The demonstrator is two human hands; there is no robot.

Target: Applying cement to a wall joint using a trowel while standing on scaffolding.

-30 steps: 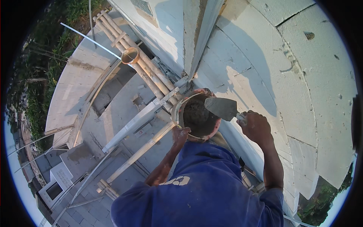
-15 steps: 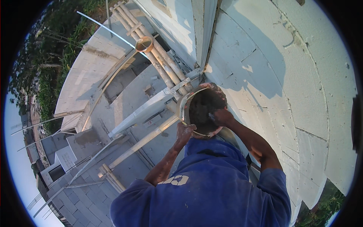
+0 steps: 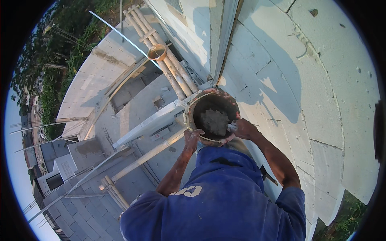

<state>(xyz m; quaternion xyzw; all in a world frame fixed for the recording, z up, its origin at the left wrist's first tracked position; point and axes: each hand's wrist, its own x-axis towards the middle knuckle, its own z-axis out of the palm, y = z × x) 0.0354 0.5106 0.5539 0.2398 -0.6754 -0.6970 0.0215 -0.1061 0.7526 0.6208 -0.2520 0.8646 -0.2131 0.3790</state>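
Note:
A stained round bucket leans toward me just in front of my body, its mouth facing up. Inside lies a lump of wet grey mortar. My left hand is closed over the near left part of the rim. A thin wire handle droops along the bucket's left side. At the right edge of the mouth is my right hand, fingers curled. Something pale shows at its fingertips, a tool or smeared mortar; I cannot make out which.
Bamboo poles run out from the wall corner, a small orange bowl on them. A pale block wall rises close on my right. A single pole crosses over the lower floor at left.
My right hand has drawn back from inside the bucket to its right edge. The bucket's mouth has turned more toward me, and the mortar shows more plainly. My left hand stays on the rim.

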